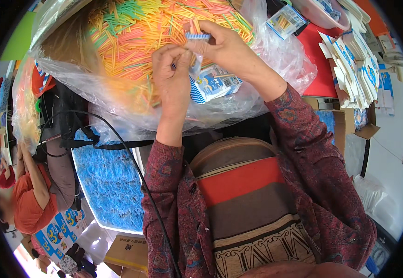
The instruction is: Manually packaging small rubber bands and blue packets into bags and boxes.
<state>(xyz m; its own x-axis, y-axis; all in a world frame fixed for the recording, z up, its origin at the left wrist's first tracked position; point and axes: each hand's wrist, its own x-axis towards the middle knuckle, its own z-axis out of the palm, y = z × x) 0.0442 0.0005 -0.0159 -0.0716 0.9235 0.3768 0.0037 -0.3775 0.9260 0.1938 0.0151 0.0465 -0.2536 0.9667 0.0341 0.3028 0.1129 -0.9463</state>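
Observation:
A large heap of thin yellow, orange, pink and green sticks (pixel 141 41) lies in a clear plastic liner (pixel 71 76) ahead of me. In front of it, both hands meet at a small clear packet with a blue-striped edge (pixel 197 36), and a few sticks poke out of its top. My right hand (pixel 222 48) pinches it from the right. Closed fingers of my left hand (pixel 171 76) are at its lower left side; their exact grip is partly hidden. Just below lies another blue-and-white printed packet (pixel 215 84), on the plastic. A packet filled with sticks (pixel 284 22) rests farther right.
A white tub holds many blue packets (pixel 109 180) at left. A black cable (pixel 132 153) crosses beside my left arm. White cartons (pixel 356 69) are stacked right of the red surface (pixel 321 60), below a pink basin (pixel 338 18). A person in orange (pixel 34 204) sits far left.

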